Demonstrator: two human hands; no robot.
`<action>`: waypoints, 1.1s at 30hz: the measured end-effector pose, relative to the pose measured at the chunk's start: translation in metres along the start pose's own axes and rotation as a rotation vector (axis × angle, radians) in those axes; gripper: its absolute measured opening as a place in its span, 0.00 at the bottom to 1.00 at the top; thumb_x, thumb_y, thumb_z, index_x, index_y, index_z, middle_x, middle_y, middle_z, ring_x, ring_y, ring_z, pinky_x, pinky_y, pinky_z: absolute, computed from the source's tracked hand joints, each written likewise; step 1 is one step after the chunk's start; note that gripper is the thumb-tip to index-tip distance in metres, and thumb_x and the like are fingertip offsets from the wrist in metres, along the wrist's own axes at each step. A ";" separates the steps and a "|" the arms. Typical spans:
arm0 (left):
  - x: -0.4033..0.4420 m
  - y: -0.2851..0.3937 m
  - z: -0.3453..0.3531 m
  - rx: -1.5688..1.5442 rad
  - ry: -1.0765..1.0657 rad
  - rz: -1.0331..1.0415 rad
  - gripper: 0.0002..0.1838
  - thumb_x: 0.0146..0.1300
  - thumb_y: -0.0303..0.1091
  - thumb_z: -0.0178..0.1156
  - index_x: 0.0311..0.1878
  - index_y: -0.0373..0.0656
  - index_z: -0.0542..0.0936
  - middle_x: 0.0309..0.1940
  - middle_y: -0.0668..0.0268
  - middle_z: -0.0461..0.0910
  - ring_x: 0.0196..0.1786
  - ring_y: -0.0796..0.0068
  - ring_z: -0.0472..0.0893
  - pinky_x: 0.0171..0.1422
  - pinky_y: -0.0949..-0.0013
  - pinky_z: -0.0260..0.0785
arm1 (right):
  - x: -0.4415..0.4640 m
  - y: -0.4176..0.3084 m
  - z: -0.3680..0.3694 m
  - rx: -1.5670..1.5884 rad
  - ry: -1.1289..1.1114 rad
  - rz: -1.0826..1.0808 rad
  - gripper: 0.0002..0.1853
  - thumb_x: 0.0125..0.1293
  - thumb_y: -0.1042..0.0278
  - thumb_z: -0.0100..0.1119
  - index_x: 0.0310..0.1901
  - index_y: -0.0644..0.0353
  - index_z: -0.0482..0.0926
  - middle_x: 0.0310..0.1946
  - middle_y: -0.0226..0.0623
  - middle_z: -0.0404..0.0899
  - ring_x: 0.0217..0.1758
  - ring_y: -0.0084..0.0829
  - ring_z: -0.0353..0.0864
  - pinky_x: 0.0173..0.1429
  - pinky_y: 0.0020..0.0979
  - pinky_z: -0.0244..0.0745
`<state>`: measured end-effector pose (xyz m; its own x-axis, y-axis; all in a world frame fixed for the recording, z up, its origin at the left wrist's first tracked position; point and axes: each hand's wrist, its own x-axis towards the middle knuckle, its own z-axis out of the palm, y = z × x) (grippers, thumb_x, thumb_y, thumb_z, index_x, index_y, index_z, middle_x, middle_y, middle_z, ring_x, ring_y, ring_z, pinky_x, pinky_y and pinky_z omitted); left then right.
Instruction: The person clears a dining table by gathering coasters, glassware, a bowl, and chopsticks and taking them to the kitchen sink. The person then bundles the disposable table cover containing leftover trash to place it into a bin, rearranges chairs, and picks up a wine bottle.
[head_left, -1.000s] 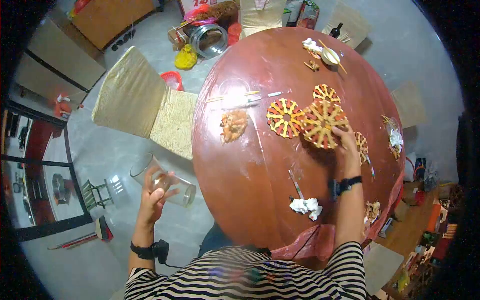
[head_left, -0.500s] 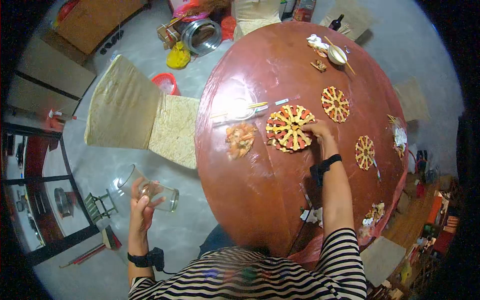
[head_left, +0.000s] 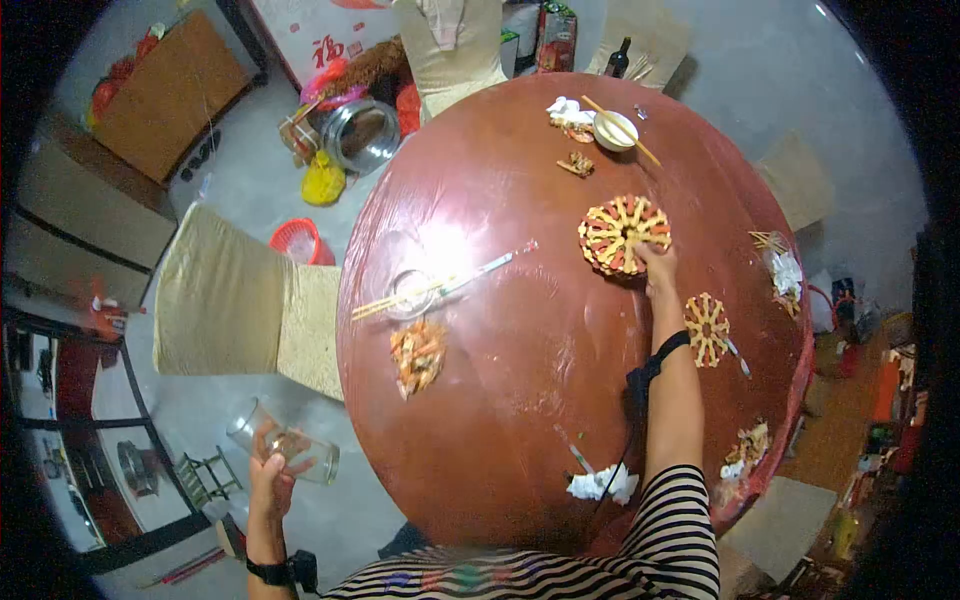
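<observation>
My left hand (head_left: 270,480), over the floor left of the table, is wrapped round clear drinking glass (head_left: 322,464), tilted on its side. Whether it is one glass or two together I cannot tell. Over the round table, my right hand (head_left: 655,265) grips the near right edge of round slatted trivets (head_left: 612,228), patterned in yellow and reddish brown. They look stacked, but their number is hidden. Another trivet (head_left: 707,330) lies flat on the table to the right of my right wrist, beside a thin white-and-blue packet (head_left: 738,358).
The red-covered table (head_left: 500,400) bears a bowl with chopsticks (head_left: 614,132), a glossy bowl (head_left: 412,290) under chopsticks, shrimp shells (head_left: 417,355), and crumpled tissues (head_left: 603,485). A covered chair (head_left: 220,300) and red basket (head_left: 298,240) stand at the left.
My right hand has moved the trivets away from me, onto or over where a second trivet lay. The view has shifted; my left hand still holds the glass.
</observation>
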<state>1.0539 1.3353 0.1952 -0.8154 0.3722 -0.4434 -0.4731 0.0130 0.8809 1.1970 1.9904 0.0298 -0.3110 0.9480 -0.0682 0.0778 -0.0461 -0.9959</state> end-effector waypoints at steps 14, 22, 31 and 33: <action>0.014 -0.011 0.048 0.040 -0.050 -0.042 0.34 0.51 0.45 0.61 0.62 0.56 0.60 0.50 0.61 0.71 0.53 0.62 0.74 0.50 0.53 0.71 | 0.009 -0.003 0.004 -0.350 -0.057 0.017 0.21 0.41 0.76 0.67 0.42 0.64 0.78 0.34 0.37 0.82 0.37 0.27 0.80 0.41 0.32 0.77; 0.014 -0.007 0.064 0.049 -0.139 -0.009 0.34 0.54 0.45 0.60 0.63 0.55 0.59 0.52 0.58 0.70 0.53 0.60 0.73 0.49 0.58 0.74 | -0.018 -0.060 -0.040 0.078 0.029 -0.004 0.26 0.40 0.83 0.66 0.45 0.62 0.69 0.36 0.35 0.74 0.40 0.29 0.76 0.41 0.29 0.76; 0.020 -0.016 0.080 0.068 -0.160 -0.055 0.35 0.53 0.47 0.60 0.63 0.54 0.59 0.52 0.61 0.69 0.53 0.61 0.73 0.49 0.59 0.73 | -0.038 -0.058 -0.222 0.152 0.107 0.315 0.22 0.48 0.82 0.64 0.45 0.60 0.67 0.38 0.37 0.74 0.40 0.32 0.79 0.43 0.30 0.79; 0.021 -0.017 0.086 0.070 -0.181 -0.050 0.35 0.53 0.47 0.60 0.63 0.54 0.59 0.51 0.62 0.70 0.53 0.61 0.73 0.48 0.58 0.72 | -0.050 -0.047 -0.233 0.127 0.074 0.402 0.19 0.49 0.81 0.64 0.42 0.60 0.68 0.36 0.35 0.75 0.38 0.30 0.79 0.41 0.27 0.79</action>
<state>1.0734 1.4231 0.1853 -0.7151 0.5306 -0.4552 -0.4820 0.0975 0.8708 1.4292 2.0186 0.0934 -0.2102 0.8667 -0.4523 0.0601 -0.4503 -0.8908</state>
